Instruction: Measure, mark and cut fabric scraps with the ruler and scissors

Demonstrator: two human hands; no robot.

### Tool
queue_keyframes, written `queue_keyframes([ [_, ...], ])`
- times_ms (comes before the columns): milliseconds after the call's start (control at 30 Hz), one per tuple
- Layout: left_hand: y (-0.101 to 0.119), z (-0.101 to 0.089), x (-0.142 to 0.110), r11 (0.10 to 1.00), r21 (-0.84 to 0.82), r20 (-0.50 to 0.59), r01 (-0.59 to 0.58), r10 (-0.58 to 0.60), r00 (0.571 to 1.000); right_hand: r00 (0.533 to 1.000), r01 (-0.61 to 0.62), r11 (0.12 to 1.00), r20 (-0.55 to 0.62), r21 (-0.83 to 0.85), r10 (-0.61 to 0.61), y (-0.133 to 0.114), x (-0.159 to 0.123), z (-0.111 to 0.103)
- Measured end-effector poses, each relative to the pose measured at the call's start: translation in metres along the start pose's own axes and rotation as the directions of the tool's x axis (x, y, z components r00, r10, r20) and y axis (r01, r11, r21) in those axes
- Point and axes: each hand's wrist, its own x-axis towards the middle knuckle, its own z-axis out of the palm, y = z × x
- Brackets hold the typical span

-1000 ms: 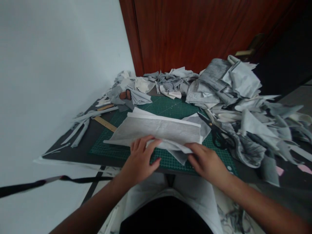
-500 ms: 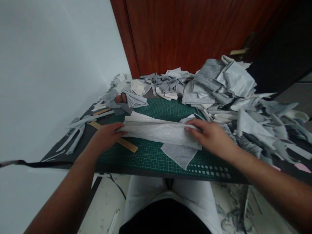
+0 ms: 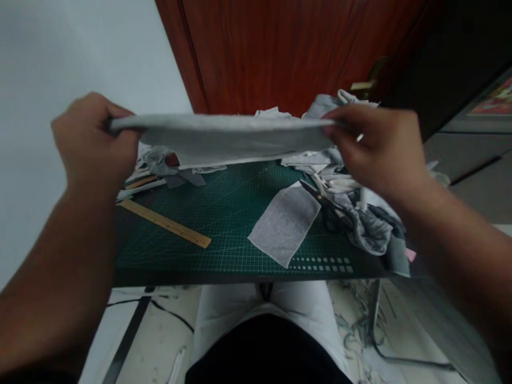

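Pale grey fabric sheet comes up off the table now, lifted clear and pulled taut between both hands, right above the far edge of the green cutting mat! Left hand pinches one end, fingers curled tight over the edge. Right hand has the other end, its fingertips gripping the cloth, with a ring glinting on one finger. And look what that uncovers: a smaller grey fabric piece stays behind, lying flat and askew on the mat, just beside the black-handled scissors. Wooden ruler sits slantwise across the mat's left side. Crumpled grey offcuts bank up along the right, with more scraps showing behind the raised sheet, all backed by a reddish wooden door.
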Motion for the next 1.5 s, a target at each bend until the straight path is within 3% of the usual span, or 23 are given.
queue_keyframes([
  [100, -0.026, 0.014, -0.049, 0.995, 0.076, 0.262, -0.071, 0.049, 0.964, 0.977, 0.057, 0.992, 0.197, 0.11, -0.079, -0.008, -0.07, 0.036],
  [167, -0.043, 0.027, -0.085, 0.981, 0.072, 0.563, -0.18, 0.11, 0.819, 0.926, 0.057, 0.982, 0.358, 0.179, -0.119, -0.014, -0.118, 0.063],
  [233, -0.052, 0.038, -0.116, 0.966, 0.039, 0.728, -0.256, 0.148, 0.669, 0.909, -0.034, 0.986, 0.415, 0.162, -0.037, -0.023, -0.159, 0.084],
  [267, -0.053, 0.042, -0.128, 0.959, 0.011, 0.74, -0.282, 0.182, 0.647, 0.909, -0.074, 0.986, 0.416, 0.152, 0.004, -0.027, -0.175, 0.091],
  [333, -0.044, 0.048, -0.147, 0.94, -0.067, 0.714, -0.333, 0.279, 0.642, 0.915, -0.123, 0.983, 0.4, 0.133, 0.06, -0.036, -0.199, 0.099],
  [367, -0.034, 0.05, -0.153, 0.925, -0.115, 0.683, -0.361, 0.337, 0.647, 0.92, -0.137, 0.983, 0.383, 0.122, 0.08, -0.039, -0.206, 0.101],
  [433, -0.007, 0.055, -0.159, 0.873, -0.242, 0.632, -0.424, 0.473, 0.614, 0.931, -0.156, 0.984, 0.346, 0.089, 0.117, -0.044, -0.215, 0.101],
  [533, 0.038, 0.065, -0.16, 0.739, -0.473, 0.583, -0.48, 0.671, 0.458, 0.934, -0.169, 0.984, 0.329, 0.059, 0.14, -0.047, -0.22, 0.1],
  [633, 0.064, 0.077, -0.155, 0.697, -0.555, 0.588, -0.455, 0.715, 0.379, 0.922, -0.155, 0.987, 0.364, 0.031, 0.133, -0.048, -0.224, 0.098],
  [667, 0.066, 0.081, -0.153, 0.703, -0.561, 0.595, -0.437, 0.709, 0.378, 0.92, -0.152, 0.988, 0.367, 0.019, 0.134, -0.048, -0.224, 0.097],
  [733, 0.065, 0.089, -0.148, 0.741, -0.561, 0.614, -0.369, 0.671, 0.415, 0.92, -0.15, 0.989, 0.366, -0.002, 0.14, -0.048, -0.225, 0.095],
  [800, 0.059, 0.095, -0.142, 0.82, -0.528, 0.654, -0.223, 0.559, 0.509, 0.915, -0.154, 0.988, 0.376, -0.018, 0.15, -0.048, -0.225, 0.092],
  [867, 0.052, 0.102, -0.136, 0.883, -0.469, 0.681, -0.004, 0.365, 0.635, 0.903, -0.154, 0.988, 0.402, -0.028, 0.152, -0.049, -0.224, 0.089],
  [933, 0.047, 0.109, -0.131, 0.865, -0.448, 0.677, 0.225, 0.164, 0.718, 0.885, -0.136, 0.991, 0.447, -0.02, 0.13, -0.051, -0.221, 0.085],
  [967, 0.045, 0.112, -0.129, 0.83, -0.457, 0.673, 0.319, 0.088, 0.735, 0.873, -0.124, 0.992, 0.475, -0.01, 0.114, -0.052, -0.22, 0.083],
  [1100, 0.041, 0.119, -0.123, 0.722, -0.488, 0.692, 0.49, -0.022, 0.721, 0.833, -0.115, 0.993, 0.545, 0.009, 0.091, -0.05, -0.211, 0.077],
  [1200, 0.043, 0.118, -0.123, 0.694, -0.499, 0.689, 0.519, -0.045, 0.723, 0.831, -0.092, 0.993, 0.554, 0.068, 0.04, -0.046, -0.202, 0.078],
  [1367, 0.045, 0.114, -0.127, 0.708, -0.507, 0.678, 0.492, -0.025, 0.734, 0.861, -0.078, 0.982, 0.509, 0.173, -0.021, -0.039, -0.195, 0.1],
  [1433, 0.045, 0.115, -0.128, 0.705, -0.523, 0.682, 0.478, 0.011, 0.731, 0.876, -0.178, 0.964, 0.479, 0.2, 0.063, -0.027, -0.19, 0.103],
  [1500, 0.044, 0.115, -0.13, 0.693, -0.55, 0.696, 0.466, 0.071, 0.715, 0.882, -0.406, 0.882, 0.355, 0.24, 0.309, -0.002, -0.178, 0.095],
])
